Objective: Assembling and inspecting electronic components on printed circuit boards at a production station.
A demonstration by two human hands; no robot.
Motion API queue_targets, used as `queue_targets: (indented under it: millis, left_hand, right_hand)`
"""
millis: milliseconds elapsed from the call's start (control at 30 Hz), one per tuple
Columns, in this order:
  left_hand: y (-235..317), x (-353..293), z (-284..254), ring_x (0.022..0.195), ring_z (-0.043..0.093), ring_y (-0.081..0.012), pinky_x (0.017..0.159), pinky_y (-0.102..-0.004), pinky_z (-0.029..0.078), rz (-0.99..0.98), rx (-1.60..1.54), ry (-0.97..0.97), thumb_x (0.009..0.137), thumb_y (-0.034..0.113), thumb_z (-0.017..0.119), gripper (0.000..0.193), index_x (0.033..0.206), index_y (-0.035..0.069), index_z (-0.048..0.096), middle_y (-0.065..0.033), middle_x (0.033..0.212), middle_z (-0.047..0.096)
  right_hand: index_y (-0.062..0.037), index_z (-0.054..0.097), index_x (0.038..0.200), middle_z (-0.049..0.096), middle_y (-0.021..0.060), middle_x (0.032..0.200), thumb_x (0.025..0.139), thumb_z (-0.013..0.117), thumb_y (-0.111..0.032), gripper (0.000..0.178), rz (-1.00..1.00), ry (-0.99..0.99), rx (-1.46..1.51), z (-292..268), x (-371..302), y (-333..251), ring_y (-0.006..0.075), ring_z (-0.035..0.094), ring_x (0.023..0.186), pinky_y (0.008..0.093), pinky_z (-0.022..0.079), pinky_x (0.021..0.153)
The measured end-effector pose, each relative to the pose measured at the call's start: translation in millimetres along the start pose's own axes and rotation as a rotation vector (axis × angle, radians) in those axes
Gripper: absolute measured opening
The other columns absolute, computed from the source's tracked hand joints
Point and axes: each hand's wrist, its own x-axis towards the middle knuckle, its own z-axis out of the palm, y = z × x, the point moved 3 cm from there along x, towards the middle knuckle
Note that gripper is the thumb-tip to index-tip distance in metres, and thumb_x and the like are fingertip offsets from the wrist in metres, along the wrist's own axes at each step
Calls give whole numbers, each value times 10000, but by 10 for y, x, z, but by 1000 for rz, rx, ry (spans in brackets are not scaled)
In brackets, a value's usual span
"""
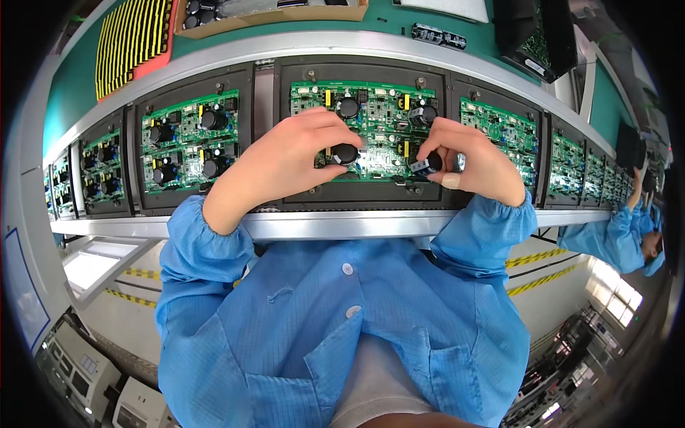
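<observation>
A green circuit board panel (382,153) lies in a black carrier frame (360,68) right in front of me. The thumb and fingers of my left hand (289,153) close around a black round capacitor (344,153) at the panel's lower left. At the lower right, my right hand (471,153) pinches another black capacitor (428,165), which is tilted so its side shows. Farther up the panel, one capacitor (347,108) stands upright and another capacitor (422,115) leans beside my right fingers. Whether the gripped capacitors' leads sit in the board is hidden.
More framed boards flank mine: a left panel (189,143) with capacitors and a right panel (499,132). Beyond the metal rail (328,227) and line are a cardboard tray (271,20), loose capacitors (439,36) and a yellow-black striped stack (132,46). A co-worker (606,239) stands far right.
</observation>
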Motion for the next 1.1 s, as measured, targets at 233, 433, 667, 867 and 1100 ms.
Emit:
queue_targets:
  millis: [233, 433, 667, 867, 1100]
  left_hand:
    - [1, -12, 92, 1007, 646, -315, 901, -409, 549, 74, 66, -51, 711, -17, 814, 415, 1104, 55, 704, -91, 1062, 707]
    - [12, -14, 156, 1003, 636, -301, 895, -402, 550, 28, 112, -67, 710, -20, 807, 415, 1107, 54, 710, -73, 1046, 703]
    - [126, -43, 123, 1005, 635, -283, 880, -380, 556, 49, 214, -57, 745, -28, 760, 360, 1097, 41, 730, -79, 1059, 682]
    - [224, -43, 214, 996, 629, -282, 877, -380, 556, -77, 284, -30, 782, -19, 700, 304, 1082, 18, 728, -101, 1037, 658]
    - [188, -53, 158, 982, 632, -294, 873, -392, 556, 8, 248, -35, 776, -31, 672, 299, 1069, 5, 720, -102, 1013, 644]
  right_hand:
    - [-45, 647, 1011, 499, 60, 907, 695, 808, 106, 385, 46, 34, -129, 84, 2, -10, 188, 569, 698, 318, 506, 620]
    - [-47, 644, 1012, 504, 65, 915, 700, 829, 85, 385, 50, 61, -209, 102, -9, -38, 203, 577, 695, 322, 524, 626]
    - [-51, 657, 1019, 535, 68, 936, 694, 836, 79, 393, 66, 57, -213, 101, -36, -39, 215, 613, 721, 329, 544, 636]
    - [-48, 661, 1027, 541, 74, 940, 698, 838, 73, 392, 94, 80, -232, 177, -13, -77, 222, 624, 728, 328, 555, 646]
    - [-31, 654, 1017, 550, 80, 945, 712, 834, 70, 369, 95, 132, -203, 155, -54, -58, 220, 644, 739, 315, 565, 644]
